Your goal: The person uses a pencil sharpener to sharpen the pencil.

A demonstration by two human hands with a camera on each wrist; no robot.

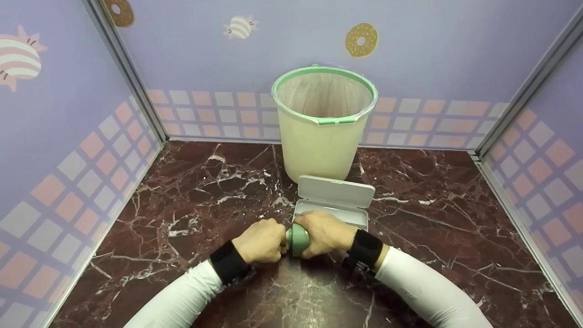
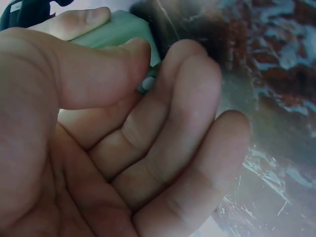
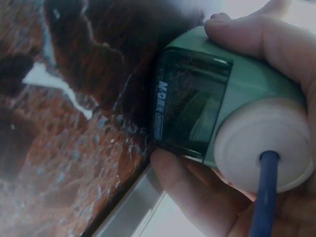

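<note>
My right hand (image 1: 324,231) grips a green pencil sharpener (image 1: 300,241) close over the dark marble tabletop. In the right wrist view, a blue pencil (image 3: 267,190) sticks out of the hole in the sharpener's white round disc (image 3: 242,143), and a clear shavings window (image 3: 185,103) faces the table. My left hand (image 1: 263,239) is curled at the sharpener's other end. Its thumb and fingertips pinch a small dark green part with a white spot (image 2: 148,83), mostly hidden by the fingers. Just behind the right hand lies an open white pencil case (image 1: 337,191).
A cream bin with a green rim (image 1: 319,146) and a clear liner stands behind the pencil case, near the back wall. Patterned panels (image 1: 237,114) enclose the marble tabletop (image 1: 196,218) at the back and both sides.
</note>
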